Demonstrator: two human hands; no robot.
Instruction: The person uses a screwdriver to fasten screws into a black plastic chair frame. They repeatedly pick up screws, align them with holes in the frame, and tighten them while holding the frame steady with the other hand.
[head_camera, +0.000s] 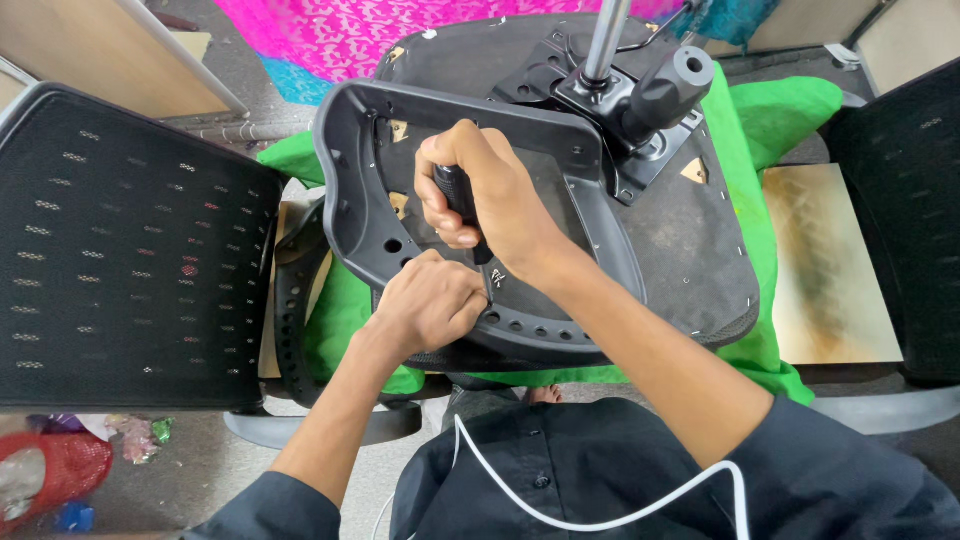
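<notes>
Head view: right hand (490, 195) fisted around screwdriver handle (458, 190); left hand (432, 303) clenched on chair frame (345, 180).

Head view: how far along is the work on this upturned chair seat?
Done: the dark plastic frame already lies on the underside of the seat, whose mechanism plate with its metal column is mounted. In hand: the right hand drives a black-handled tool down at the frame while the left hand steadies the spot. Left: several frame holes look empty.
</notes>
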